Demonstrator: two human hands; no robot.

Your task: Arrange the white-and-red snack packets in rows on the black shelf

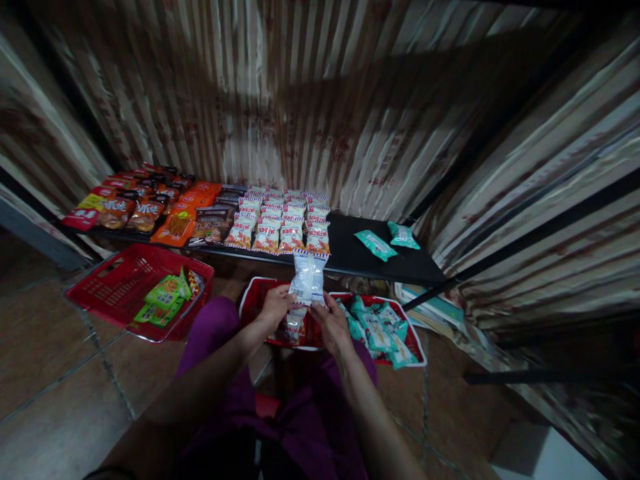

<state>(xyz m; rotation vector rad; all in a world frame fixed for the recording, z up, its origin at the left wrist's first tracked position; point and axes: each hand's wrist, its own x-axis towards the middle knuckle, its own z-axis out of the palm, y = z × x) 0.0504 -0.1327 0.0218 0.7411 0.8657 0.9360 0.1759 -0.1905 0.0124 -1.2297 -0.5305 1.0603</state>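
Observation:
My left hand (276, 305) and my right hand (332, 323) pinch the lower end of a white snack bag (309, 277), back side up. The bag's upper end reaches the front edge of a black shelf (345, 260). Just behind it, rows of white and orange snack bags (291, 235) stand on the shelf. Below my hands is a red basket (257, 287) with a similar snack bag (295, 323) in it, partly hidden by my hands.
Left on the shelf lie orange, brown and red packets (149, 212); right, two teal packets (375, 245). A red basket (117, 283) with green packets is at the left, another basket (420, 350) with teal packets at the right. A black pole (480, 263) slants at the right.

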